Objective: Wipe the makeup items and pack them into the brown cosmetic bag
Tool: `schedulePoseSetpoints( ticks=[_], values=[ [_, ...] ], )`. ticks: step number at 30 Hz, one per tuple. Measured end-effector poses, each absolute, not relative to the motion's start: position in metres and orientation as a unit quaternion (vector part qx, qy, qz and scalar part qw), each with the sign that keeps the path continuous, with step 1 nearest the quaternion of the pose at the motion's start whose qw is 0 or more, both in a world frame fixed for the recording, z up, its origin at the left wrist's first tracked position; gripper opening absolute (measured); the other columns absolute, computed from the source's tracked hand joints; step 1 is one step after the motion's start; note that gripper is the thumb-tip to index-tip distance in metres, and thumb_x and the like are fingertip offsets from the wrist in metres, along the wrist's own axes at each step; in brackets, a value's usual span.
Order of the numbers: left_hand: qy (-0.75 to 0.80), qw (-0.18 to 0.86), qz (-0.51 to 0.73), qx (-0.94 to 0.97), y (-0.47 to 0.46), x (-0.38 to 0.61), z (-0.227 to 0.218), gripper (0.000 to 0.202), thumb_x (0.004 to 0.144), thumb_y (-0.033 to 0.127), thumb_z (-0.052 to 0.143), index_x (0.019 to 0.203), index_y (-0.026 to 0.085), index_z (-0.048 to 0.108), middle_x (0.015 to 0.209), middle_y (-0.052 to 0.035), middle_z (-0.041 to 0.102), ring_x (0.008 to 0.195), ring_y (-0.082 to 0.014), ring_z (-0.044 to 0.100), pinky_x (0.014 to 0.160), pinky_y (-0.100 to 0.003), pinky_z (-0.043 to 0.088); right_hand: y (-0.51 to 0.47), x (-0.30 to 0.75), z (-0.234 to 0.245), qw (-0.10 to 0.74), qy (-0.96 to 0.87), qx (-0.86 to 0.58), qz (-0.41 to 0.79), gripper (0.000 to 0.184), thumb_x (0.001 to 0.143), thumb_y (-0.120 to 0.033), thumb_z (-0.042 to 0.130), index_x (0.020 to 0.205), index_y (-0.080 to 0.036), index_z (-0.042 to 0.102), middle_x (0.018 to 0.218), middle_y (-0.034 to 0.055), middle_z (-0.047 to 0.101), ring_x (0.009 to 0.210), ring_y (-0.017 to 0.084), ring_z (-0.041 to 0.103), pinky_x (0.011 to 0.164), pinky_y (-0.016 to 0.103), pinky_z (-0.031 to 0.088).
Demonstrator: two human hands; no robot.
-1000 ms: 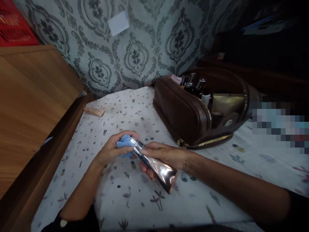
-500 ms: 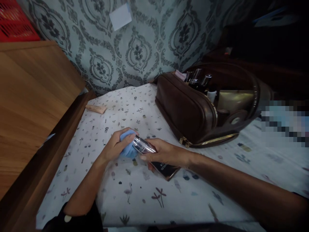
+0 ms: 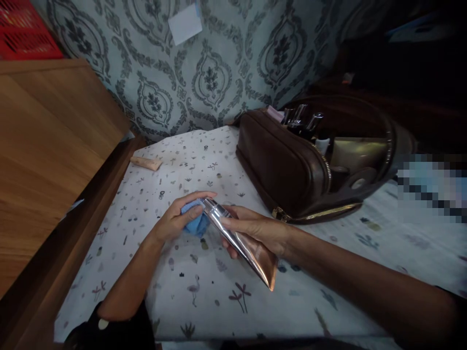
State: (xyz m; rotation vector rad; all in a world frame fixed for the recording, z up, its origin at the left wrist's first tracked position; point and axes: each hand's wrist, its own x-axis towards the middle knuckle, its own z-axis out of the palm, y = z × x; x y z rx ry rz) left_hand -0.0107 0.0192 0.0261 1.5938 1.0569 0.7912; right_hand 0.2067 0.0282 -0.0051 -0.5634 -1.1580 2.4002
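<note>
A shiny copper-and-silver cosmetic tube [image 3: 255, 260] lies slantwise in my right hand [image 3: 251, 228], whose fingers wrap around its upper half. The flat crimped end points down toward the front of the table. In my left hand [image 3: 178, 216] is a bunched blue cloth [image 3: 195, 221], pressed by the thumb and fingers beside the capped end of the tube. My left index finger reaches over the top of the cap. The cap is partly covered by the fingers and cloth.
A brown leather toiletry bag [image 3: 277, 160] stands unzipped to the right, holding several bottles and a gold tube [image 3: 359, 151]. A small peach tube [image 3: 146, 163] lies at the back left. The printed white tabletop cover [image 3: 215, 316] borders a wooden panel [image 3: 54, 155] and patterned wall [image 3: 211, 78].
My right hand has rolled the tube, so its dark lettered face has turned away and a shiny copper side shows. My left fingers have straightened over the cap end.
</note>
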Motion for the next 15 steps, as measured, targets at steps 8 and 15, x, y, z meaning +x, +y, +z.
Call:
schedulePoseSetpoints(
  ticks=[8,15],
  values=[
    [0.531,0.403,0.366,0.649,0.009,0.022,0.012,0.062,0.096,0.052,0.051,0.150,0.022,0.042,0.118,-0.0068,0.069,0.115,-0.0251,0.060,0.107,-0.038,0.044,0.025,0.195,-0.010,0.312,-0.352,-0.288,0.834,0.042,0.088,-0.060,0.063,0.098,-0.021,0.052,0.063,-0.0017,0.064,0.053,0.012,0.060,0.051,0.022,0.049],
    [0.578,0.371,0.326,0.650,-0.015,0.052,0.000,0.072,0.097,0.055,0.045,0.159,0.028,0.019,0.166,-0.0066,0.024,0.154,-0.0266,0.020,0.125,-0.044,0.019,0.029,0.193,-0.013,0.459,-0.355,-0.347,0.737,0.039,0.081,-0.051,0.071,0.105,-0.022,0.059,0.091,0.0016,0.064,0.086,0.017,0.064,0.081,0.029,0.052]
  ],
)
